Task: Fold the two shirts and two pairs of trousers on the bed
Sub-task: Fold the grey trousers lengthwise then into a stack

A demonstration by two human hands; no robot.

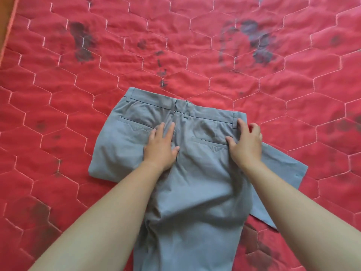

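While the grey trousers (195, 173) lie back-side up on the red quilted bedspread (78, 75), waistband toward the bed's far edge and legs running off toward its near edge, both hands press on them with straight, spread fingers, gripping nothing. Flat on the seat by the centre seam lies the left hand (161, 145); the right hand (245, 143) covers the right back pocket, fingertips at a belt loop. Grey cloth jutting rightward seems to be a folded-under leg
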